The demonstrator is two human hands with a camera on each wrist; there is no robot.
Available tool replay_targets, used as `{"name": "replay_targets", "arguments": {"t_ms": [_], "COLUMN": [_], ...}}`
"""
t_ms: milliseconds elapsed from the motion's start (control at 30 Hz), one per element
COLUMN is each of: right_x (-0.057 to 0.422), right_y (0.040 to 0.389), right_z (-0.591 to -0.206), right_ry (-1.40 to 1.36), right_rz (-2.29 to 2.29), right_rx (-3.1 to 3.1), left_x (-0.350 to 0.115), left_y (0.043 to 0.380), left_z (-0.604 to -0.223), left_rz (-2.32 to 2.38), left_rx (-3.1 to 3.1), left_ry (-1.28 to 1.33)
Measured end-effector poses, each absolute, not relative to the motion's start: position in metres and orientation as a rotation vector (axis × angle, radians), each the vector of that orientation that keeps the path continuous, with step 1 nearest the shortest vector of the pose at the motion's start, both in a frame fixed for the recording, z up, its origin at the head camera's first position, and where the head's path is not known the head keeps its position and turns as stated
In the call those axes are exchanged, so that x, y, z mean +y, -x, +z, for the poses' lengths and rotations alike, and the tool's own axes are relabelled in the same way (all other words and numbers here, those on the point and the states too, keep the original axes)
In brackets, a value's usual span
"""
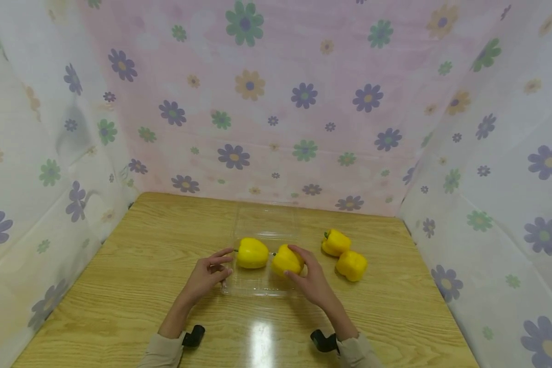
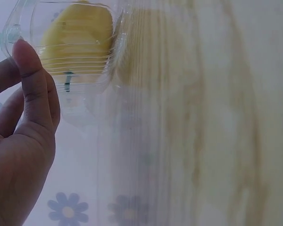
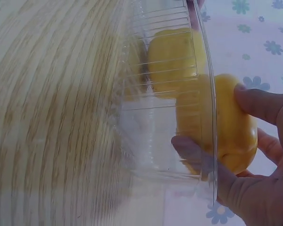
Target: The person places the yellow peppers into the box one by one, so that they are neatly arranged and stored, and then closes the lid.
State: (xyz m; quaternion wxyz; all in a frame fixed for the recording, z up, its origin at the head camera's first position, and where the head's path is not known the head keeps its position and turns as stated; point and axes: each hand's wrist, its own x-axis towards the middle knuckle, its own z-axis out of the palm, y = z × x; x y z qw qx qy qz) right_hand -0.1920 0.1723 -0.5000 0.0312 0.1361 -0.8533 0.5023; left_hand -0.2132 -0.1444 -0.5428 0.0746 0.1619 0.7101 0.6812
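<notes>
A clear plastic clamshell box [image 1: 257, 285] stands on the table with its lid [image 1: 266, 221] folded back, away from the person. On the box's left side, the left hand [image 1: 204, 276] pinches the rim, its thumb [image 2: 27, 56] against the edge in the left wrist view. One yellow bell pepper [image 1: 253, 254] lies in the left part of the box, green stem to the left. The right hand [image 1: 315, 281] grips another yellow bell pepper [image 1: 285, 259] between thumb and fingers. In the right wrist view this held pepper [image 3: 236, 122] is partly below the rim and partly above it.
Two more yellow bell peppers, one farther back [image 1: 337, 243] and one nearer [image 1: 351, 266], lie right of the box. The wood-grain table [image 1: 165, 225] is bordered by flowered cloth [image 1: 276, 102] at the back and both sides.
</notes>
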Motion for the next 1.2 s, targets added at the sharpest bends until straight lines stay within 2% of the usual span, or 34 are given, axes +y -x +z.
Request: {"name": "replay_targets", "arguments": {"t_ms": [767,1200], "right_x": [0.157,0.156], "right_y": [0.212,0.209], "right_z": [-0.504,-0.504], "right_ry": [-0.407,-0.394], "right_rz": [1.396,1.378], "right_rx": [-2.763,-2.821], "left_x": [-0.145,-0.145], "left_y": [0.212,0.212], "left_z": [-0.537,-0.541], "left_rz": [2.03,1.978], "left_rx": [2.144,2.182], "left_ry": [-0.459,-0.474]}}
